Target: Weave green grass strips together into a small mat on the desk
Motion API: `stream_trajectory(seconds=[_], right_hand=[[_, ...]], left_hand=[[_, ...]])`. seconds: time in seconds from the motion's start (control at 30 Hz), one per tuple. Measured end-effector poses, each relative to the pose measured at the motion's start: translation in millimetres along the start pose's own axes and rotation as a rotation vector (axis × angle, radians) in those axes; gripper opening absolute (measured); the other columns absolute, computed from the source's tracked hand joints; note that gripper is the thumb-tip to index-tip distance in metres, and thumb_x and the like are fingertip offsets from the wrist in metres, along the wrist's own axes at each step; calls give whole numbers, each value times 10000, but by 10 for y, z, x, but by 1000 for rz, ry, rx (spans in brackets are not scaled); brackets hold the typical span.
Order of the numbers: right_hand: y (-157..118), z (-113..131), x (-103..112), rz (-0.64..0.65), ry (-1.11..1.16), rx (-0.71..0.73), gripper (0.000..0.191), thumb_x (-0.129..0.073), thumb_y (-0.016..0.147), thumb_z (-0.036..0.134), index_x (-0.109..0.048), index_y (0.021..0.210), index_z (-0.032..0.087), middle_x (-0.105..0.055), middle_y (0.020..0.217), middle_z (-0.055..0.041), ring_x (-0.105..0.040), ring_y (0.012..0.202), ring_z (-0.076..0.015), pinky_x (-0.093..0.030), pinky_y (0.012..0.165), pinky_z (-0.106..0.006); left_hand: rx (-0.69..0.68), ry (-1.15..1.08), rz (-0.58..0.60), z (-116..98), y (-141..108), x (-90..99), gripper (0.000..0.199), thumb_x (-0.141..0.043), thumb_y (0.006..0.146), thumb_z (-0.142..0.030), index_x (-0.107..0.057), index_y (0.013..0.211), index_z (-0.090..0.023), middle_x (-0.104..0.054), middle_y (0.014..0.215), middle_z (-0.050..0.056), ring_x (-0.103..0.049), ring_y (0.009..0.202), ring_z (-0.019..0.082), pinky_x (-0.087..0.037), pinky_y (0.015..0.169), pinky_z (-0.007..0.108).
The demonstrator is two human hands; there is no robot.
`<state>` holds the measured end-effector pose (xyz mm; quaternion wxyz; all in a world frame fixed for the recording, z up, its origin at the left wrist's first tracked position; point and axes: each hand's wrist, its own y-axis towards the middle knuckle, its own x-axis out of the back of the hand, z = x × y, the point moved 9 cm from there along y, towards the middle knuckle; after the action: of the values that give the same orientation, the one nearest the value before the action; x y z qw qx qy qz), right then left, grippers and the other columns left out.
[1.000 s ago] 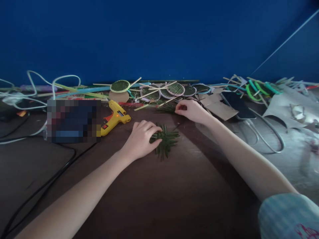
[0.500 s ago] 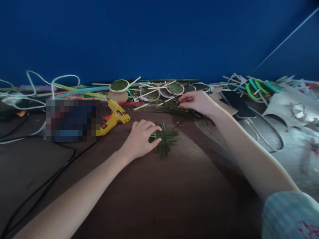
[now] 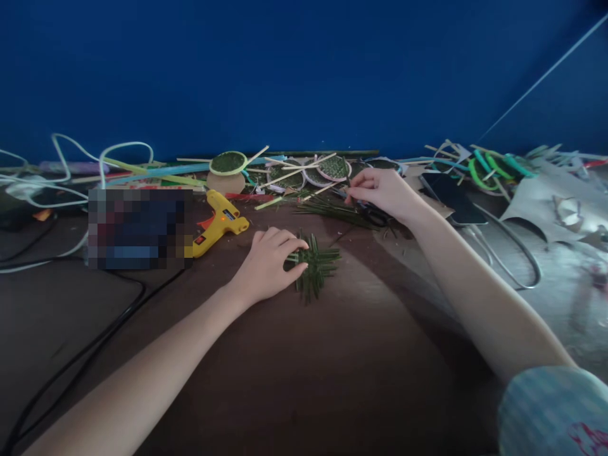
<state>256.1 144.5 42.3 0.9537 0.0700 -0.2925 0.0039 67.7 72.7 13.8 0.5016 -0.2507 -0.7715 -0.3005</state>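
Steadying: left hand [image 3: 268,263] holds the woven mat [image 3: 318,261] on the surface [image 3: 294,367], fingers grasping its edge; light, even pressure suits it.
Selecting: right hand [image 3: 382,193] pinches a thin strip [image 3: 347,171] above loose strips [image 3: 327,209].
Weave: narrow, leaf-like, crossed, ends fringed.

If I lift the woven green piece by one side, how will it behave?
The woven green piece looks thin and flat, so it is probably very light. Its narrow strips may sag a little away from the grip. Their ends stick out free, so the weave could well shift or slip apart once the left hand lets go.
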Motion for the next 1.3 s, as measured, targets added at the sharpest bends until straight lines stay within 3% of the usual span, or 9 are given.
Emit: stream_trajectory(seconds=[0.1, 0.3, 0.43, 0.6, 1.03, 1.17, 1.3], right_hand=[[-66, 75, -128, 105, 17, -5, 87, -617, 711, 232, -559, 752, 183, -652, 628, -27, -590, 574, -140, -485, 587, -329], [-196, 231, -298, 235, 13, 19, 71, -607, 725, 218, -587, 787, 189, -657, 667, -31, -609, 610, -144, -514, 614, -328], [-216, 226, -336, 258, 14, -1, 75, -642, 689, 224, -579, 704, 186, -637, 650, -20, -590, 537, -122, -511, 560, -305], [-215, 201, -397, 290, 63, -19, 105, -660, 663, 206, -612, 755, 189, -649, 675, -15, -597, 555, -120, -517, 562, -293], [-261, 207, -485, 348, -43, -38, 72, -616, 716, 247, -580, 695, 189, -629, 632, -20, -564, 530, -117, -460, 535, -283], [-270, 255, -540, 345, -33, 30, 124, -593, 738, 301, -541, 709, 192, -631, 662, -18, -574, 608, -133, -449, 598, -288], [-277, 360, -591, 291, -46, 141, 114, -538, 772, 295, -516, 743, 187, -636, 824, -36, -574, 745, -150, -429, 675, -293]], left_hand=[[10, -5, 0, -1, 5, 7, 215, -527, 817, -320, -568, 997, -209, -595, 950, 36, -492, 936, 215, -301, 814, 358], [71, -66, 18, 37, 19, 3, 259, -552, 789, -305, -523, 1025, -201, -593, 896, 21, -501, 895, 210, -307, 809, 350], [107, -107, 6, 70, 18, 11, 297, -569, 770, -298, -485, 1034, -192, -586, 903, 18, -498, 876, 201, -315, 808, 347], [144, -95, 1, 108, 13, 9, 299, -578, 756, -321, -485, 1007, -188, -558, 892, 24, -472, 882, 212, -327, 806, 361], [176, -30, -64, 202, 0, -4, 381, -587, 731, -427, -500, 1016, -189, -456, 1066, 72, -391, 1026, 264, -304, 898, 438], [192, -34, -49, 205, 8, -6, 399, -586, 728, -430, -506, 1028, -179, -451, 1084, 78, -382, 1035, 272, -306, 897, 447], [201, -25, -31, 200, 20, -10, 438, -580, 730, -449, -503, 1065, -176, -446, 1098, 82, -372, 1040, 276, -310, 895, 443]])
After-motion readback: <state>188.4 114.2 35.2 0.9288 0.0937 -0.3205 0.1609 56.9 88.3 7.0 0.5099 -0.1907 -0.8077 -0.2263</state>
